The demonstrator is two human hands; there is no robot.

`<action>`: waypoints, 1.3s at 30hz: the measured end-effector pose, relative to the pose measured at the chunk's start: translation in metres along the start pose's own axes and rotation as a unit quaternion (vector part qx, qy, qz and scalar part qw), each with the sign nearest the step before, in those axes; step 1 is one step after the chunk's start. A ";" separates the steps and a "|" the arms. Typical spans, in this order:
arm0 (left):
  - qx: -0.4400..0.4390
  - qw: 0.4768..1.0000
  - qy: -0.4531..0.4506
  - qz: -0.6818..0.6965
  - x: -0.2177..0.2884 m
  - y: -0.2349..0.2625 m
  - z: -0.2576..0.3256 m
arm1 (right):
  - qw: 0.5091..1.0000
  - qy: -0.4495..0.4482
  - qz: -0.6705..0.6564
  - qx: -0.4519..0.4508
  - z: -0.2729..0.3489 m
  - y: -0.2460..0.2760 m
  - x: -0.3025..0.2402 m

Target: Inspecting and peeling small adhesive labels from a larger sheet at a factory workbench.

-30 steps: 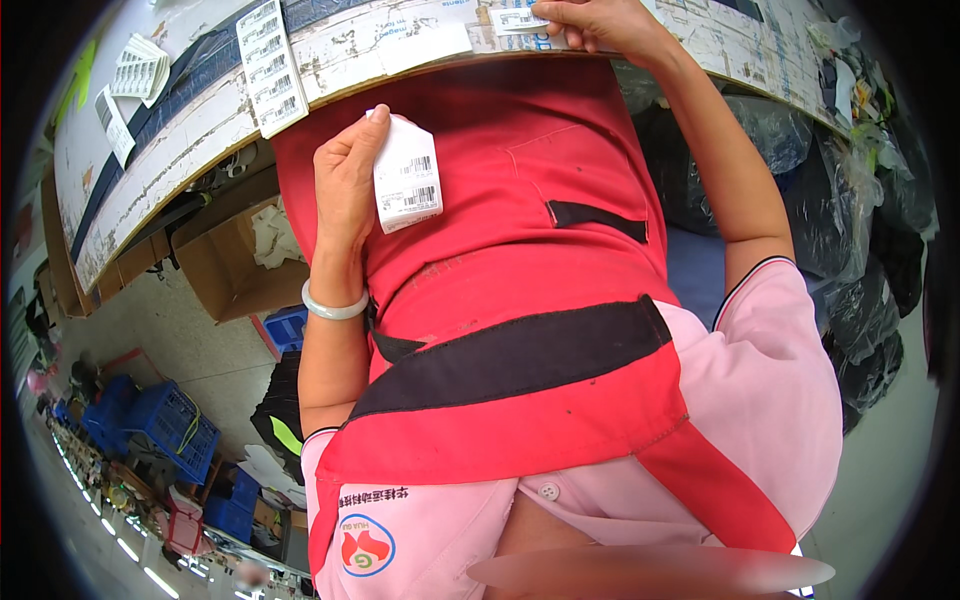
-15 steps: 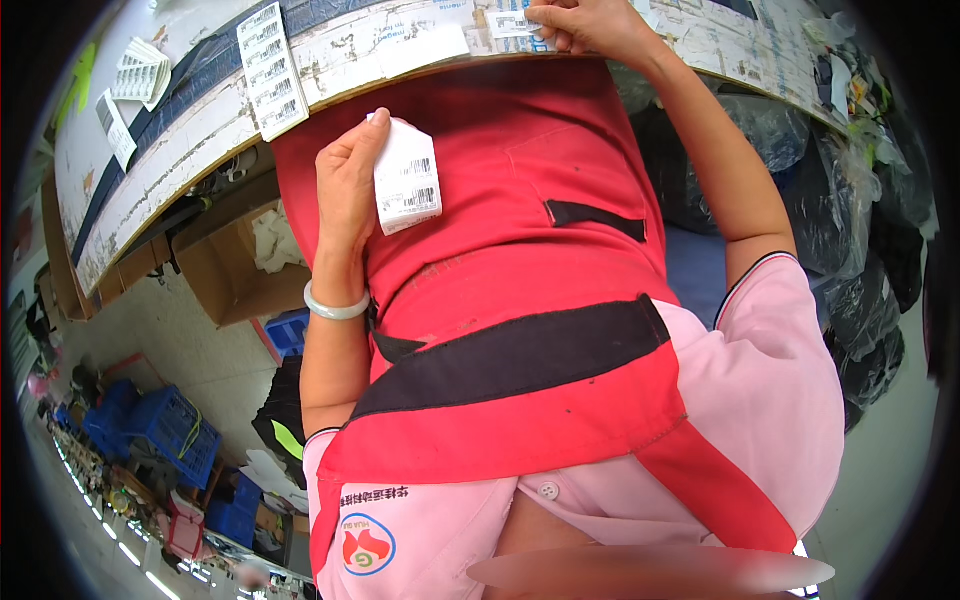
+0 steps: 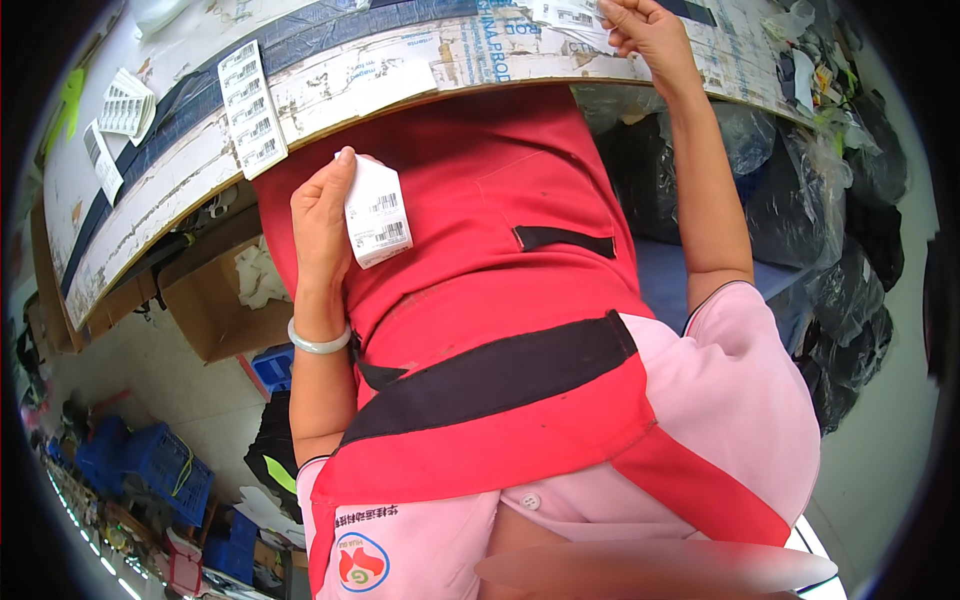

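While left hand (image 3: 322,210) clasps labels (image 3: 378,212), right hand (image 3: 657,42) pinches slips (image 3: 572,15)

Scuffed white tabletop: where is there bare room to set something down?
The scuffed white tabletop has a free patch between the dark tape strip and its front edge, left of the white barcode-label sheet. Crowding shows around the right hand at white printed labels, and at the right end, near crumpled clear plastic.
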State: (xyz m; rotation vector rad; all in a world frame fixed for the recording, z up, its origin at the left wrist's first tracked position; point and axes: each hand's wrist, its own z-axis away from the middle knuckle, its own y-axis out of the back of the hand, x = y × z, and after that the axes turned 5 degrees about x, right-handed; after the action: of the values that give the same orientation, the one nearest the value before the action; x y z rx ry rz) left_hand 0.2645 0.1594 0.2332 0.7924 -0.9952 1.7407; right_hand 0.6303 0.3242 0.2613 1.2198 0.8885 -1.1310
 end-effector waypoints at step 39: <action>-0.102 0.979 -0.048 -0.171 0.028 0.014 0.013 | 0.954 0.086 0.023 -0.287 0.123 -0.175 -0.031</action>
State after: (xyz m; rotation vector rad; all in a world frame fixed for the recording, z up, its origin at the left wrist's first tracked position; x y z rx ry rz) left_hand 0.2433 0.1562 0.2589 0.8655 -1.0155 1.2951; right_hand 0.4460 0.2120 0.2674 0.8532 1.2113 -0.6609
